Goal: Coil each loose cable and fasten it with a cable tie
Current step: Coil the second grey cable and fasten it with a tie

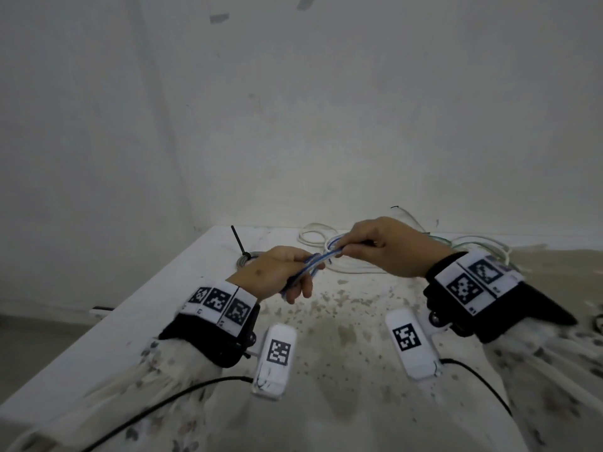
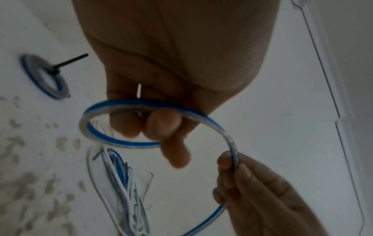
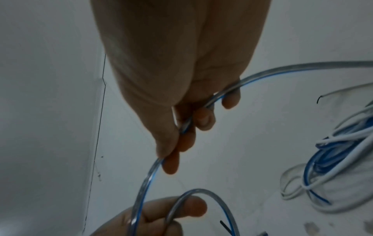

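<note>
- Table (image 1: 137, 308): the white work surface below both my hands. The loose cables (image 1: 329, 252) lie heaped at its far middle and right. One finished coil (image 2: 43, 76) with a black cable tie (image 2: 69, 61) lies flat on the far left, well apart from my grip.
- Loose pile (image 3: 331, 161): white and blue strands tangled together on the table, to the right of my right hand in the right wrist view. The cable I hold does not visibly touch it.
- Blue-striped clear cable (image 2: 141, 102): held above the table and strung between my two hands. Its free length leaves my right hand and goes off rightward.
- Left hand (image 1: 277, 272): its fingers (image 2: 163, 124) are curled round a small loop of the cable and hold it closed.
- Right hand (image 1: 388, 246): thumb and fingers (image 3: 171, 164) pinch the cable just beside the loop, on its far-right side. The strand runs on through the palm.
- Key relation: the loop's plane faces the left wrist camera, and the feed enters from the right. I judge that the right hand must carry the next turn leftward onto the loop, since it is nearer the slack.
</note>
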